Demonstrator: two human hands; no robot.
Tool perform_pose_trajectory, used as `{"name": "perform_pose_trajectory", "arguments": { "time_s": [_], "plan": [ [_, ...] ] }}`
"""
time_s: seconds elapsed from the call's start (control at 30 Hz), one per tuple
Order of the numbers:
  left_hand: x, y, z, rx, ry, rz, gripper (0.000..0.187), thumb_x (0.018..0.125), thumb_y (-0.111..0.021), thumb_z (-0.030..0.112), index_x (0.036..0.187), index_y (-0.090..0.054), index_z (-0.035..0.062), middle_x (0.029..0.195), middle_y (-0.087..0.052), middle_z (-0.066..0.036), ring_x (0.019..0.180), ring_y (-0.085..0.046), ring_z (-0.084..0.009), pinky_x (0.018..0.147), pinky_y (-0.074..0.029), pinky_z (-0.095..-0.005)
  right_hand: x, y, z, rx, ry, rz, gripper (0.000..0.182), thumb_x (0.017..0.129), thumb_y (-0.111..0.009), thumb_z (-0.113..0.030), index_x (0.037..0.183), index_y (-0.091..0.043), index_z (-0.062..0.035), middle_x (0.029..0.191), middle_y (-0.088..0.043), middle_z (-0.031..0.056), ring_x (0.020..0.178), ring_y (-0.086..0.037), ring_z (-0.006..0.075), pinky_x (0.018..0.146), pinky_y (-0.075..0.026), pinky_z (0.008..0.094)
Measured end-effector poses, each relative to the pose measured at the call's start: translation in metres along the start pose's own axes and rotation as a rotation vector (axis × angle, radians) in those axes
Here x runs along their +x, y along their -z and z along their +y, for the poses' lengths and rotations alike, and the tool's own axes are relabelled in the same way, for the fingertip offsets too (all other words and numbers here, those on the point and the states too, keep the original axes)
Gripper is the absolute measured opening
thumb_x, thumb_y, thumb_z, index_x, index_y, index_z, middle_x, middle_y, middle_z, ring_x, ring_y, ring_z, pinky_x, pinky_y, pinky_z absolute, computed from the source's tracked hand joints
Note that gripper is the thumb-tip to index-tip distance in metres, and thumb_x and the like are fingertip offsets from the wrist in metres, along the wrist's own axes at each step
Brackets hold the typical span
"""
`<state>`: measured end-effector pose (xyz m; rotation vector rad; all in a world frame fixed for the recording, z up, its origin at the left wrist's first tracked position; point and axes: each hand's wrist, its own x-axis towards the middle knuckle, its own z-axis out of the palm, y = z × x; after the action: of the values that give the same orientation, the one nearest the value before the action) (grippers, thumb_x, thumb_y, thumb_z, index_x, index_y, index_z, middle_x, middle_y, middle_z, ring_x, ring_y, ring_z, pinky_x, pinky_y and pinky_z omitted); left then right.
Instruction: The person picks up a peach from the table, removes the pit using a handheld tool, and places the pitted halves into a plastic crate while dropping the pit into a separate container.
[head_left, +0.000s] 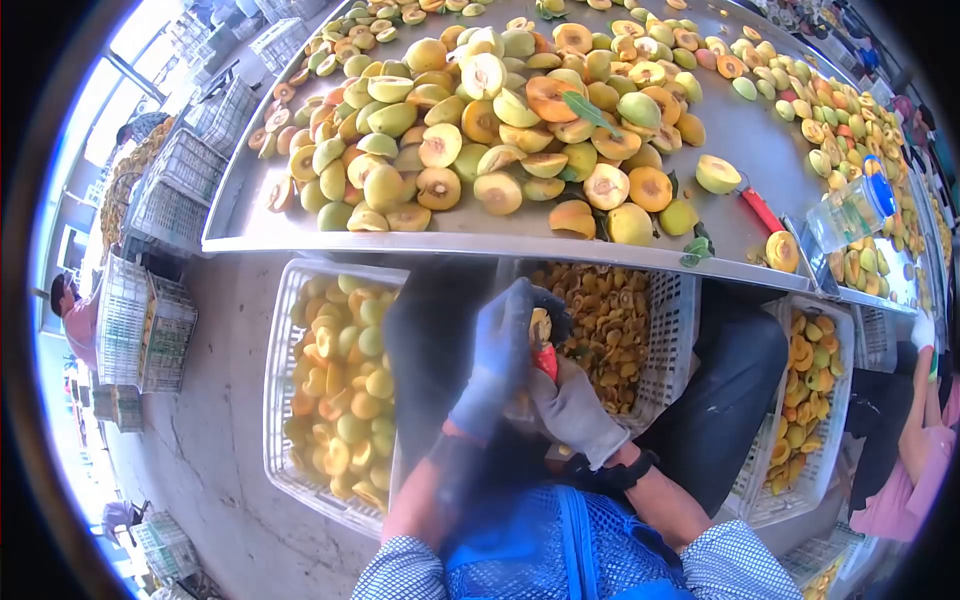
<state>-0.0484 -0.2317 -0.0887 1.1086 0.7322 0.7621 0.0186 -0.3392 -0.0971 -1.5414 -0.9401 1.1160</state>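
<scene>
My left hand (490, 350), in a pale glove and smeared by motion, is closed around a cut peach half (541, 328) above the crate between my legs. My right hand (580, 412), in a grey-white glove, grips a red-handled tool (546, 362) right against that fruit. The tool's working end is hidden. Below both hands, the white crate (678, 330) contains dark, wrinkled peach pits and scraps (610, 350). In front, a metal table (480, 242) bears a big heap of halved peaches (440, 145), yellow-green with some pits showing.
Another red-handled tool (760, 210) lies on the table, near a clear jar with a blue lid (850, 212). Crates of peach halves stand at left (280, 400) and right (835, 440). A co-worker's gloved hand (922, 330) shows far right. Stacked crates (175, 190) line the left.
</scene>
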Motion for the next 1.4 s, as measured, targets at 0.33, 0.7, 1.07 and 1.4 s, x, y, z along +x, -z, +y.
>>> {"name": "perform_pose_trajectory", "arguments": {
  "time_s": [0.33, 0.7, 1.07, 1.4],
  "plan": [
    [-0.006, 0.015, -0.008, 0.121, 0.175, 0.028, 0.042, 0.101, -0.044, 0.037, 0.105, -0.062, -0.0002, 0.094, -0.065, -0.005, 0.082, -0.059, -0.0105, 0.074, -0.048, -0.0248, 0.007, 0.009, 0.014, -0.261, 0.157, 0.081, 0.035, 0.097, -0.054, -0.03, 0.112, -0.055, 0.0017, 0.083, -0.063, 0.0066, 0.08, -0.061, 0.0148, 0.067, -0.049, 0.0327],
    [-0.004, 0.006, -0.001, -0.136, 0.359, 0.167, 0.055, 0.097, -0.046, 0.05, 0.09, -0.065, -0.0002, 0.073, -0.063, -0.005, 0.065, -0.057, -0.012, 0.064, -0.047, -0.0252, -0.007, 0.012, -0.02, 0.329, -0.107, -0.057, 0.028, 0.095, -0.057, -0.025, 0.105, -0.058, 0.0006, 0.076, -0.057, 0.0073, 0.069, -0.053, 0.0167, 0.065, -0.046, 0.0309],
    [-0.005, 0.01, -0.013, -0.18, 0.395, 0.222, 0.042, 0.098, -0.045, 0.05, 0.1, -0.06, 0.0103, 0.079, -0.061, 0.0, 0.068, -0.057, -0.0108, 0.063, -0.046, -0.0236, 0.0, 0.014, 0.008, -0.219, 0.201, -0.006, 0.029, 0.09, -0.062, -0.024, 0.104, -0.057, 0.0009, 0.08, -0.061, 0.0239, 0.073, -0.062, 0.0429, 0.062, -0.048, 0.0431],
    [-0.01, 0.018, -0.014, 0.539, -0.385, 0.076, 0.05, 0.075, -0.07, -0.012, 0.12, -0.053, 0.002, 0.111, -0.059, -0.007, 0.105, -0.057, -0.0161, 0.091, -0.049, -0.0301, -0.005, 0.018, 0.01, -0.068, 0.086, 0.063, 0.028, 0.096, -0.056, -0.027, 0.104, -0.056, 0.0001, 0.079, -0.057, 0.0124, 0.071, -0.053, 0.0221, 0.068, -0.046, 0.034]
  ]
}}
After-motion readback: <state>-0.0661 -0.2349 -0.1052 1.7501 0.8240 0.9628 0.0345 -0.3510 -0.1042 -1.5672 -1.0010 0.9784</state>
